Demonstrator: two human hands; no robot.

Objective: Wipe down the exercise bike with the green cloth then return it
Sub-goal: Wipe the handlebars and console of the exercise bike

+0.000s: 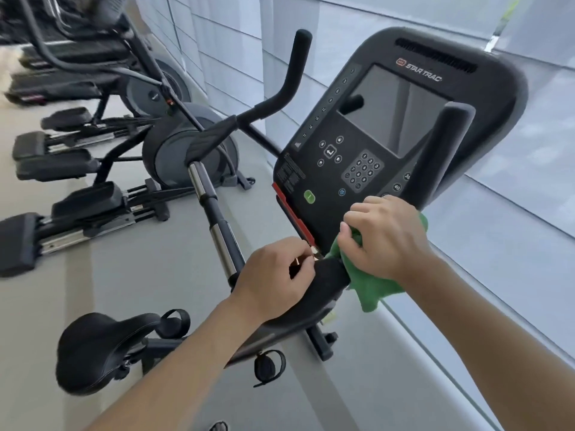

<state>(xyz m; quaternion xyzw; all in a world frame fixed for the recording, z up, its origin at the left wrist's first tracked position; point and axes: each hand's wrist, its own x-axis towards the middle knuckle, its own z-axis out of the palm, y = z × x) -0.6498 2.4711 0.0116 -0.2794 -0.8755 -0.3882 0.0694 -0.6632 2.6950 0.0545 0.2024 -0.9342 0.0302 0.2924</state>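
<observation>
— While the right hand (384,236) bunches the green cloth (371,287) against the frame just under the console (404,119), would you call this halfway?

— Hardly. Its fingers are curled round a wad of the cloth, pressing it onto the black padded bar (326,275) where that bar meets the console's lower edge. That spot is being wiped; I see no sign either way that the screen or keypad has been done.

— And the left hand (277,278)?

— It rests on the same bar, fingers curled, thumb and forefinger seemingly pinching something small and shiny, though I can't make out what.

— What's left, then?

— By my reckoning, most of it: the handlebars (292,88), the saddle (99,346) low on the left, the rest of the exercise bike. Then the cloth goes back, and where it belongs isn't visible from here.
</observation>
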